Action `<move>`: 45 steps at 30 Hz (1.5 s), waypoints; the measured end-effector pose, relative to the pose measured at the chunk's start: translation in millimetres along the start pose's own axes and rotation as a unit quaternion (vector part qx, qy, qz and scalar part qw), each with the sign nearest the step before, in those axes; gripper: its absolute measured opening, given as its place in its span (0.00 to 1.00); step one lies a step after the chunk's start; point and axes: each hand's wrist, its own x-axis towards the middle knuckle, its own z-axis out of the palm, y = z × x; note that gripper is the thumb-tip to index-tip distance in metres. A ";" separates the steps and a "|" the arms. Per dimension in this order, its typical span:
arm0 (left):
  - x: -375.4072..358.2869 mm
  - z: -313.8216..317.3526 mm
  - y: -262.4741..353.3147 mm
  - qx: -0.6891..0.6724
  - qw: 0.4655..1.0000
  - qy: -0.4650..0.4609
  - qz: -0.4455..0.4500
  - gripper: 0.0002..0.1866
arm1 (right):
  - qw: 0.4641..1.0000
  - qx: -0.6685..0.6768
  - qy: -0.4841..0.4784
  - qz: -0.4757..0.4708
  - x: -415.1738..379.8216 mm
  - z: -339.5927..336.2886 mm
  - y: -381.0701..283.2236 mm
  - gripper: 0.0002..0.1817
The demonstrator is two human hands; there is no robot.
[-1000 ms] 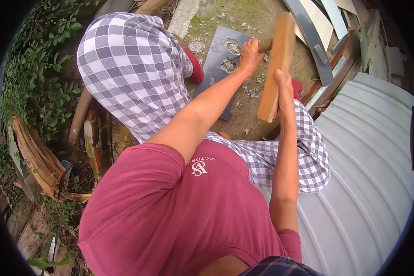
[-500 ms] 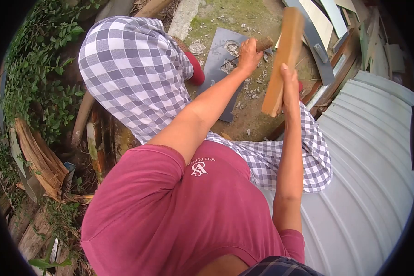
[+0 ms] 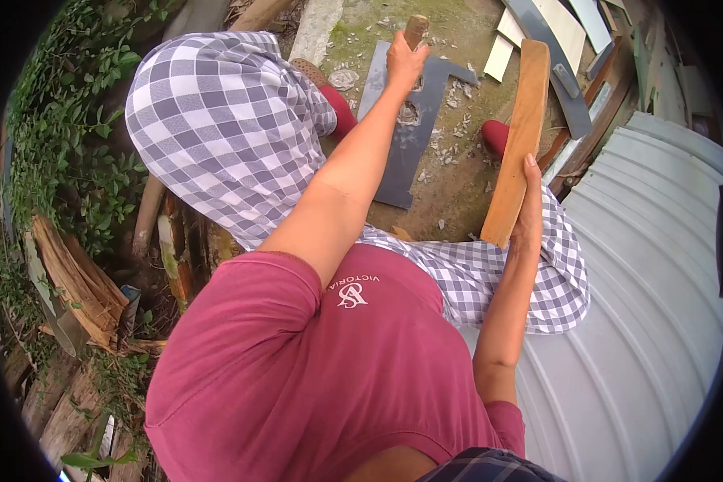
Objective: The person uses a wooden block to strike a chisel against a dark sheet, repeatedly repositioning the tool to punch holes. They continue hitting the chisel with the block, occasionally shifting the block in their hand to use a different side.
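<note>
My left hand (image 3: 407, 64) is wrapped round the wooden handle of a chisel (image 3: 416, 30), whose blade is hidden from view. Beneath that hand lies a dark grey board (image 3: 398, 173) with rough holes cut through its surface. My right hand (image 3: 528, 205) grips a long, slightly curved wooden block (image 3: 522, 132) near its lower end. The block is held up to the right of the board, apart from both board and chisel. Pale chips (image 3: 450, 145) are scattered on the ground beside the board.
Red-covered feet (image 3: 494, 136) rest on either side of the board. Grey and cream board offcuts (image 3: 566, 92) lie at the upper right. Corrugated metal sheeting (image 3: 635, 265) stretches along the right. Split logs (image 3: 76, 281) and leafy plants (image 3: 72, 128) are on the left.
My left hand has moved up and left with the chisel, and its handle now points more upward. The wooden block has shifted lower and to the right, away from the chisel.
</note>
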 end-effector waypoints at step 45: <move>-85.5 27.4 16.8 0.079 0.958 -0.064 0.268 0.30 | 0.998 0.057 -0.017 0.017 19.7 1.7 17.7 0.35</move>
